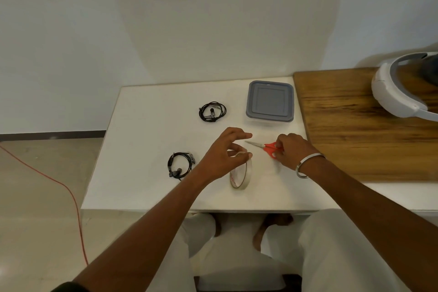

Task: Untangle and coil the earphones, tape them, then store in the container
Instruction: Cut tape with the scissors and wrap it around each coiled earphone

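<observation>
Two coiled black earphones lie on the white table (147,149): one (212,111) towards the back, another (180,164) nearer the left edge. A roll of clear tape (239,176) stands on edge in the middle. My left hand (225,154) pinches the top of the roll between thumb and fingers. My right hand (294,150) grips the red handles of the scissors (265,146), whose blades point left and lie low over the table. A grey-lidded container (269,101) sits shut at the back right.
A wooden board (355,125) covers the surface to the right, with a white headset (403,87) on it. An orange cable (59,182) runs across the floor on the left. My knees and feet show below the table's front edge.
</observation>
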Available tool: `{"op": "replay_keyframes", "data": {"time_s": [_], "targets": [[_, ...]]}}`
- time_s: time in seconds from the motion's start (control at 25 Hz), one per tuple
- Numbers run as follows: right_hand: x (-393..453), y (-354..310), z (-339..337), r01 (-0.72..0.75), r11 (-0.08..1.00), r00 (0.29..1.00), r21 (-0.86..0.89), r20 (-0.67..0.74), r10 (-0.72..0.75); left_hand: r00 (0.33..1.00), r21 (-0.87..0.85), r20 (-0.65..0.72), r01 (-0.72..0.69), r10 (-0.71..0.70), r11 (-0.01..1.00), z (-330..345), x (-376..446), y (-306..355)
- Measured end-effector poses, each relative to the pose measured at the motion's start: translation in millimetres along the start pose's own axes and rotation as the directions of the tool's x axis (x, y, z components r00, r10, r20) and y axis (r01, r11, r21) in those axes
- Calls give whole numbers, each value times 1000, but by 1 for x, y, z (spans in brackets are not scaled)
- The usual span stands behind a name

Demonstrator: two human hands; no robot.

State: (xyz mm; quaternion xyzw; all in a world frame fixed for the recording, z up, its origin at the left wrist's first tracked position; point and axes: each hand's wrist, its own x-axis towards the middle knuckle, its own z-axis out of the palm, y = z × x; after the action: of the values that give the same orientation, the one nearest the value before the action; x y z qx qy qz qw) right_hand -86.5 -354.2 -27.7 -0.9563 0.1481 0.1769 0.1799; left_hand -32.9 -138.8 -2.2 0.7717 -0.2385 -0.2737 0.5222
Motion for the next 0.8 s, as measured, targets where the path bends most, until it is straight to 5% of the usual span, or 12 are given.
{"op": "replay_keyframes", "data": {"time_s": [0.16, 0.32, 0.52, 0.8], "targets": [[-2, -5, -9, -9, 973, 1000, 232, 8, 7, 999, 35, -5, -46, 46, 998, -6, 2, 1], [-10, -4, -17, -58, 890, 967, 453, 247, -62, 1000, 41, -4, 1, -1, 999, -15, 3, 0], [-14, -5, -22, -187, 876, 856, 445, 511, -77, 1000, 50, 26, 16, -17, 999, -24, 1, -1], [-17, -18, -30, -220, 902, 747, 372, 658, -90, 998, 23, -55, 40, -39, 999, -23, 4, -5]]}}
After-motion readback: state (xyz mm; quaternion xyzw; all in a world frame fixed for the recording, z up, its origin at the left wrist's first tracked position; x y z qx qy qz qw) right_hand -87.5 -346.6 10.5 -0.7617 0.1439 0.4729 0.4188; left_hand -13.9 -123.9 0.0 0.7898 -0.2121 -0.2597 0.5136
